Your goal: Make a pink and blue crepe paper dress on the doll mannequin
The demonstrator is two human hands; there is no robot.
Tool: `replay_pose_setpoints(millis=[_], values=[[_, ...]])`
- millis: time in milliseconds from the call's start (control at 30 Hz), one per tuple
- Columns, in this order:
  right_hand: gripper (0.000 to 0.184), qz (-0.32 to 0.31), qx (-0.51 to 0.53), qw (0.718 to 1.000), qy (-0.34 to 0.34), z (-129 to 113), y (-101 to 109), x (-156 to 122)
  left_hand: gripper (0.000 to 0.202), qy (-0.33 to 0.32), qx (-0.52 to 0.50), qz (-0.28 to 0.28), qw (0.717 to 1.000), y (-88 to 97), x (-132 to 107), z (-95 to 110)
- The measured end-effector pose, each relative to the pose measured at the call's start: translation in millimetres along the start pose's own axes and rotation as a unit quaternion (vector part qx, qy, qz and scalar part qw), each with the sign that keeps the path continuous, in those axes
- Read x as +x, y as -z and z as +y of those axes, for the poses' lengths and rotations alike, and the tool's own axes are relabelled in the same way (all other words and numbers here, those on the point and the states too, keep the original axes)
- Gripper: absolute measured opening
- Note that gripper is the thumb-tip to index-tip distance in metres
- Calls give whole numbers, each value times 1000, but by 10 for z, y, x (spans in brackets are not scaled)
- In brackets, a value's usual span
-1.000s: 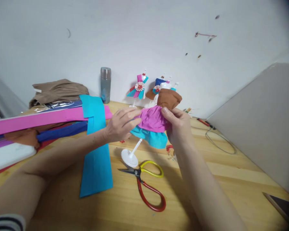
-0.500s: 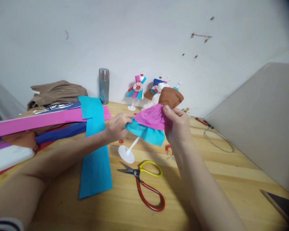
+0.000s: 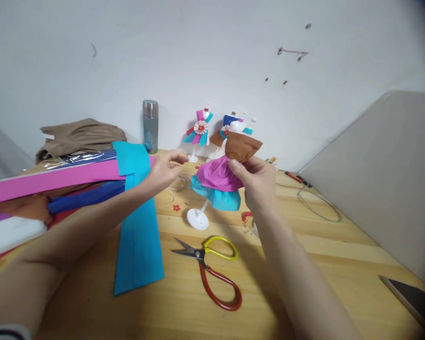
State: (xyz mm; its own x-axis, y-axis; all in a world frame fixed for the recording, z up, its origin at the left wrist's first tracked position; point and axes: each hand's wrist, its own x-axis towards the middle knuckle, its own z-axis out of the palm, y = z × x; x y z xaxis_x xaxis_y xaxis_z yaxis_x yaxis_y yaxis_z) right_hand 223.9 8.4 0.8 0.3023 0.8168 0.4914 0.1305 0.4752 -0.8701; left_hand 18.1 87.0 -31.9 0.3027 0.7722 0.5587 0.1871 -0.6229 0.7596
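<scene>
My right hand point(image 3: 260, 182) grips a small dress-form mannequin point(image 3: 217, 174) at its waist, thumb in front. The figure leans, and its round white base point(image 3: 197, 219) shows below the skirt. It wears a brown paper top, a pink gathered layer and a turquoise hem beneath. My left hand point(image 3: 166, 167) is off to the left of the skirt, holding nothing, its fingers loosely bent and apart. Scissors point(image 3: 199, 254) with one yellow and one red handle lie part open on the table below the mannequin. A turquoise paper strip point(image 3: 140, 245) passes under my left forearm.
Other dressed mannequins point(image 3: 200, 128) stand by the wall, near a metal flask point(image 3: 150, 127). Pink paper point(image 3: 63, 177) and brown cloth point(image 3: 83, 137) are piled at the left. A cable point(image 3: 315, 208) lies right, a dark flat device point(image 3: 411, 300) at the front right.
My left hand has let go of the skirt's hem and moved up and left. The mannequin has turned more upright in my right hand.
</scene>
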Motion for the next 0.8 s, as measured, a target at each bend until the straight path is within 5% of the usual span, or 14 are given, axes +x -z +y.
replay_pose_setpoints(millis=[133, 267, 433, 633, 700, 800], values=[[19, -67, -90, 993, 35, -36, -125, -113, 36, 13, -87, -87, 992, 96, -35, 355], [19, -99, -138, 983, 74, -65, -210, -204, 44, 35, -92, -115, 989, 74, -104, 543], [23, -102, -237, 954, 154, -78, -233, -271, 43, 106, -184, -171, 962, 62, -124, 558], [24, -107, -327, 899, 269, -53, -274, -321, 40, 107, -208, -138, 962, 47, -132, 535], [23, -119, -325, 900, 266, -90, -262, -320, 42, 100, -220, -140, 960, 43, -113, 500], [21, -180, -244, 938, 170, -159, -200, -280, 42, 85, -245, -169, 951, 63, -53, 404]])
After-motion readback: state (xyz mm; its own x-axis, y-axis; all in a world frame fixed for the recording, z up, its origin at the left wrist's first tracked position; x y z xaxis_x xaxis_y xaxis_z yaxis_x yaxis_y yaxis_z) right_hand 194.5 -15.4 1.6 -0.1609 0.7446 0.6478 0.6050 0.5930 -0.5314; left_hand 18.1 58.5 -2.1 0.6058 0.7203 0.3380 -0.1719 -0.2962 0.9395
